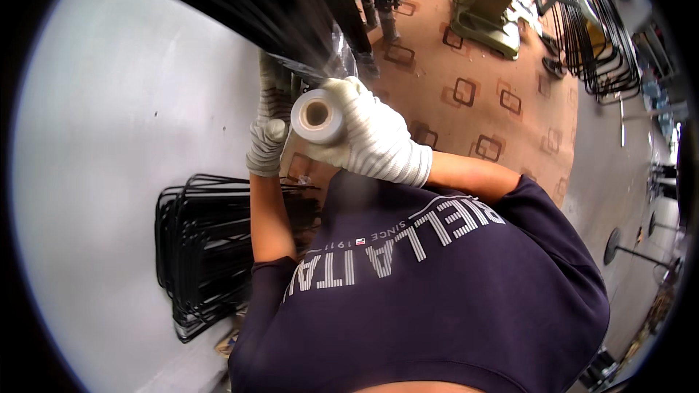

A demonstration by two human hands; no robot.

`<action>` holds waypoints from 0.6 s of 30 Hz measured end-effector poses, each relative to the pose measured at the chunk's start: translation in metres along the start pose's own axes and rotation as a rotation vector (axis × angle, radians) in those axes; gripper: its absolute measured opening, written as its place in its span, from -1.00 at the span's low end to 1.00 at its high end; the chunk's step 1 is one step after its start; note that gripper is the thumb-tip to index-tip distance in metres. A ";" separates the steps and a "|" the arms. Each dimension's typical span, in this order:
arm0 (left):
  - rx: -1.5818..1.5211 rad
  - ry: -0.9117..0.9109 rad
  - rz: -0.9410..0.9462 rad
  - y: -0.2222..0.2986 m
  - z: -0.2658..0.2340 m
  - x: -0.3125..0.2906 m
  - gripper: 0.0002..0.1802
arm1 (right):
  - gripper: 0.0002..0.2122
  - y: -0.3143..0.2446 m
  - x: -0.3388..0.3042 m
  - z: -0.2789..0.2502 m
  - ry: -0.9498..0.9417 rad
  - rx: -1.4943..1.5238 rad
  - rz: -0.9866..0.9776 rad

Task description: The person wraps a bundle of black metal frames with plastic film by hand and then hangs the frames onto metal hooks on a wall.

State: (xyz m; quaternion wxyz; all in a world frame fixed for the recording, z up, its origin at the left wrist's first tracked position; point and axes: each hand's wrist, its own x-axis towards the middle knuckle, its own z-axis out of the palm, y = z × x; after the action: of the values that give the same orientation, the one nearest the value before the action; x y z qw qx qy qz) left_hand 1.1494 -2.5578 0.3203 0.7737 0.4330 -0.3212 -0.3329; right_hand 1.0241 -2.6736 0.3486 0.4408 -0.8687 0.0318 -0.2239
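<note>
Just below the black rod bundle [277, 7], the gloved right hand [375, 138] wraps its fingers around a film roll [317, 116]; the gloved left hand [268, 127] clasps the bundle's wrapped end beside it.

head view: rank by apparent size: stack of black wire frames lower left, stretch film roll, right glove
1. stack of black wire frames, clearly the largest.
2. right glove.
3. stretch film roll, smallest; the right hand grips it.
The fisheye and nearness to the camera enlarge the glove and roll, so this holds for looks only.
</note>
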 end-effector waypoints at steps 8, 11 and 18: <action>0.490 0.144 0.103 0.008 -0.027 -0.062 0.00 | -0.33 -0.041 0.021 0.050 -0.087 0.105 0.119; 0.524 0.326 0.423 -0.009 -0.047 -0.068 -0.32 | -0.41 -0.040 0.030 0.055 -0.152 0.350 0.188; 0.214 0.467 0.320 0.027 -0.092 -0.063 -0.21 | -0.46 -0.031 0.113 0.081 0.184 0.409 0.261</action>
State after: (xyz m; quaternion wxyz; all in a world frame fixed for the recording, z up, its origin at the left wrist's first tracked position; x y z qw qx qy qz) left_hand 1.1920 -2.4551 0.2921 0.8193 0.5207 -0.2318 -0.0625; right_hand 1.1554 -2.6223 0.3718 0.6278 -0.7258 0.1379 -0.2450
